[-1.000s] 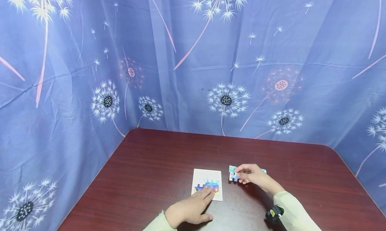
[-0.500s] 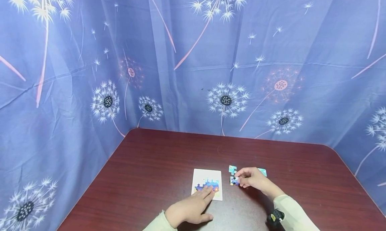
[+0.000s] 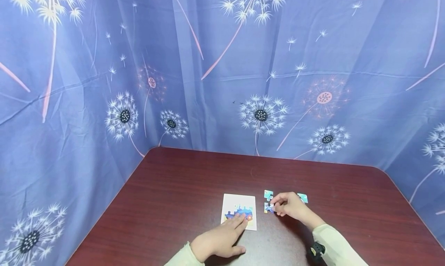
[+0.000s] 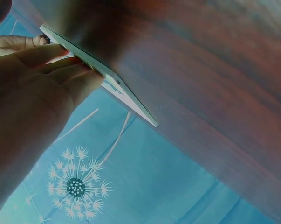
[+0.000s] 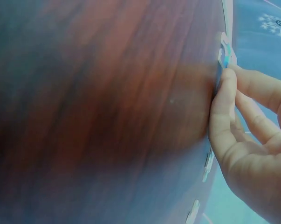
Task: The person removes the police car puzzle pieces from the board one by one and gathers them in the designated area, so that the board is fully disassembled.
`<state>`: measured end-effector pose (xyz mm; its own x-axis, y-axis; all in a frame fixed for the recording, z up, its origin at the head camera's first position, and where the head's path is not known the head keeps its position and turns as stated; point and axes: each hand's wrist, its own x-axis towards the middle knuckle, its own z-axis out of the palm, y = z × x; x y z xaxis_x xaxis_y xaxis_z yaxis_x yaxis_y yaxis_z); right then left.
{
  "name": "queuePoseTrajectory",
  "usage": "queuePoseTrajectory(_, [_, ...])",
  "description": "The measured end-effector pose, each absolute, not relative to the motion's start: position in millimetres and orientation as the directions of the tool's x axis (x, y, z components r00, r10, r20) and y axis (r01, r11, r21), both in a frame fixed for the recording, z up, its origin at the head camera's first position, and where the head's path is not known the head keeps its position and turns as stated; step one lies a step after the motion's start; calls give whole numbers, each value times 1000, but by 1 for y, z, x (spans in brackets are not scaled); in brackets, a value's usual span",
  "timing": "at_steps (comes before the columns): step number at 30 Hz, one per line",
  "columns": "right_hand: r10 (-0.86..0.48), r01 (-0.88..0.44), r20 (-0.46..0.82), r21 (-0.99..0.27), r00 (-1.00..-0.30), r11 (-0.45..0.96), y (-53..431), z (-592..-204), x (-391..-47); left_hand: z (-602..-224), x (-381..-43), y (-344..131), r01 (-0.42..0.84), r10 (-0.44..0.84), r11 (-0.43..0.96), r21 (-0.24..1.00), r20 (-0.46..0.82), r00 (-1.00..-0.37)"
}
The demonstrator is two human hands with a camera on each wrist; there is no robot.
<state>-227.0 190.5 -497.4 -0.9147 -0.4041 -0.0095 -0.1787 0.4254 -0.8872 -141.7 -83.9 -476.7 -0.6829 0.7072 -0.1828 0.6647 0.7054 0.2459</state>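
My left hand [image 3: 222,237] rests with its fingers extended on a white puzzle board [image 3: 240,200]. Part of a blue vehicle picture, made of fitted pieces, shows in the board beyond the fingertips; the hand hides the rest. To the right, my right hand [image 3: 293,208] pinches a blue and white jigsaw piece [image 3: 268,208] between thumb and fingers, low over the table. Just beyond it lies a teal jigsaw piece [image 3: 268,194]. In the left wrist view the board [image 4: 135,102] appears edge-on under the fingers.
Behind the right hand lies another teal jigsaw piece [image 3: 303,197], partly hidden. More loose pieces [image 5: 193,212] sit near the hand in the right wrist view. A dark reddish wooden table [image 3: 174,188] meets a blue dandelion-print curtain [image 3: 215,115] at its back and left edges.
My right hand has drawn the pinched piece slightly toward the person, parting it from the teal piece beyond, then a little left. The left hand has stayed put.
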Motion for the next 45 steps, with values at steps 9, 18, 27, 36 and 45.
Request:
queuePoseTrajectory(9, [-425,-207,-5,-868,-905,451,189,-498,-228,-478,-140,-85,670,708,705,232,-171,-686])
queuePoseTrajectory(18, [-422,-213,5,-868,-907,449,189,-498,-228,-477,-141,-84,675,708,705,216,-174,-684])
queuePoseTrajectory(27, [-423,-228,28,-873,-906,432,183,-489,-232,-476,-142,-84,676,711,703,223,-174,-682])
queuePoseTrajectory(36, [-611,-366,100,-871,-785,327,139,-481,-240,-470,-142,-82,683,710,704,195,-165,-684])
queuePoseTrajectory(45, [-681,-425,55,-817,-730,390,112,-488,-245,-472,-142,-83,718,731,682,139,-144,-667])
